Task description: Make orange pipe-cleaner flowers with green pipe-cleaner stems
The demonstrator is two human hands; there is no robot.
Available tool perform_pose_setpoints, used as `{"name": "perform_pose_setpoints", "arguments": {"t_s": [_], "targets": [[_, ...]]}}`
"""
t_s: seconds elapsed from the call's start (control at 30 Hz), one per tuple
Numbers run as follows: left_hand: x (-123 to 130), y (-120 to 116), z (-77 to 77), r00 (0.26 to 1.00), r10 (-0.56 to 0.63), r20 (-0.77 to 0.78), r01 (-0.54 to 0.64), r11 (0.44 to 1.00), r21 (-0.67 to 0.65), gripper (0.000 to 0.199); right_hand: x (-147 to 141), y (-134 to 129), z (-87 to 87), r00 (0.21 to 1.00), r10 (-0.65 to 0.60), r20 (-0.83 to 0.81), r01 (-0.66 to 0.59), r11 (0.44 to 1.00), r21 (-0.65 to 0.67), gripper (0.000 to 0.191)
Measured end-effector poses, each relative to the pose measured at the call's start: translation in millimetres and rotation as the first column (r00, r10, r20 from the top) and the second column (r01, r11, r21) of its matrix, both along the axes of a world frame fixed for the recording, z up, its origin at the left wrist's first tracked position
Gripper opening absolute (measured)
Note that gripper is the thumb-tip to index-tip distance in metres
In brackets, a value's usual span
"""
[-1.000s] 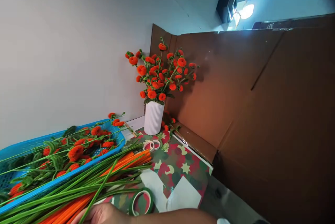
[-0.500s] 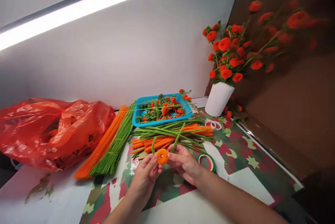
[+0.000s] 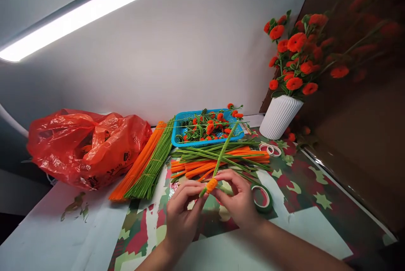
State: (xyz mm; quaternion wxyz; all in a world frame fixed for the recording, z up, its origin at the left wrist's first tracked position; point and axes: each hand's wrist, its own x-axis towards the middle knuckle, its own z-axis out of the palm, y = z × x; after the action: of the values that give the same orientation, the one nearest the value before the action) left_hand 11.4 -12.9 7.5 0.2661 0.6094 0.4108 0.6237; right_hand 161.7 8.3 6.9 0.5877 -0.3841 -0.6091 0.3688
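Between both hands is a small orange fuzzy flower (image 3: 211,185), turned edge-on, with a green stem (image 3: 224,150) rising up and right from it. My left hand (image 3: 185,205) pinches the flower's left side, where a short green end shows. On the other side, my right hand (image 3: 237,197) has thumb and fingers closed on the flower near the base of the stem. Loose green and orange fuzzy stems (image 3: 196,165) lie just behind the hands. A roll of green tape (image 3: 267,208) rests right of my right hand.
A blue basket (image 3: 176,129) holds small orange flowers. Left of it are orange and green stem bundles (image 3: 147,169) and a red plastic bag (image 3: 85,148). White tape rolls (image 3: 276,151) and a white vase (image 3: 280,118) of orange flowers stand right.
The orange flower has turned from face-on to edge-on, and its green stem now points up and right. Both hands have shifted their hold on it. The whole view has swung left.
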Motion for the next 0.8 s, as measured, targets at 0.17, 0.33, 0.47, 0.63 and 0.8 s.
{"name": "perform_pose_setpoints", "arguments": {"t_s": [0.17, 0.33, 0.47, 0.63, 0.8], "targets": [[-5, -3, 2.9, 0.987, 0.004, -0.161, 0.023, 0.987, 0.161, 0.039, 4, 1, -5.1, 0.998, 0.034, -0.047, -0.031, 0.998, 0.058, 0.013], [-9, -6, 9.5, 0.961, 0.008, -0.275, 0.080, 0.947, 0.310, 0.053, 6, -1, -6.2, 0.988, 0.036, -0.150, -0.026, 0.998, 0.065, 0.023], [-9, -9, 15.0, 0.949, 0.016, -0.316, 0.101, 0.931, 0.351, 0.053, 8, -4, -0.7, 0.982, 0.115, -0.151, -0.115, 0.993, 0.008, 0.021], [-12, -6, 11.2, 0.964, 0.052, -0.260, 0.031, 0.952, 0.304, 0.043, 11, -7, 8.3, 0.914, 0.322, -0.246, -0.367, 0.915, -0.168, 0.029], [-8, -2, 7.2, 0.991, -0.059, -0.123, 0.069, 0.994, 0.079, 0.020, 6, -5, 9.2, 0.954, 0.209, -0.212, -0.263, 0.927, -0.267, 0.022]]}}
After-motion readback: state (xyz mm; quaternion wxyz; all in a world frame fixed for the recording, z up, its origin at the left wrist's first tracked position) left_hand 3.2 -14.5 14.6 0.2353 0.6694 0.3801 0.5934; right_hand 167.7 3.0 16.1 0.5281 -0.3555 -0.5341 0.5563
